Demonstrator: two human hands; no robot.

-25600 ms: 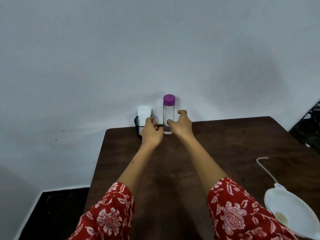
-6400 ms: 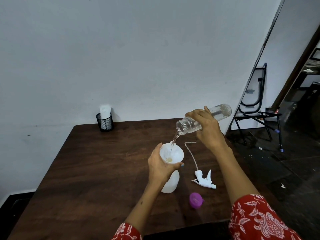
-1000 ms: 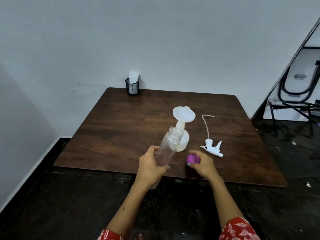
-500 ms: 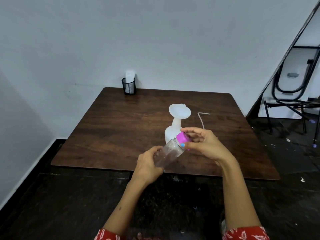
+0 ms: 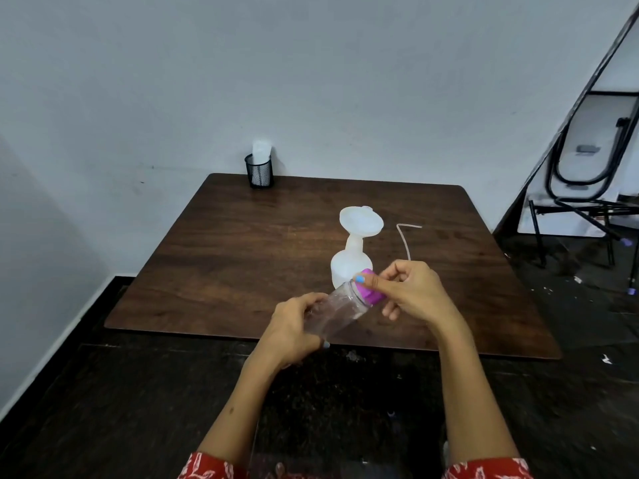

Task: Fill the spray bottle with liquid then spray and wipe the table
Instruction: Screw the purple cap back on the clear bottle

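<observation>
Head view: my left hand grips the clear bottle, tilted, mouth up and right. My right hand pinches the purple cap on its mouth. Just beyond the cap, the white spray bottle stands on the table, funnel in its neck. Tube past my right hand.

We log: cap purple | spray bottle white | worktop dark brown woodgrain | sleeves red, white floral | mesh cup black
</observation>
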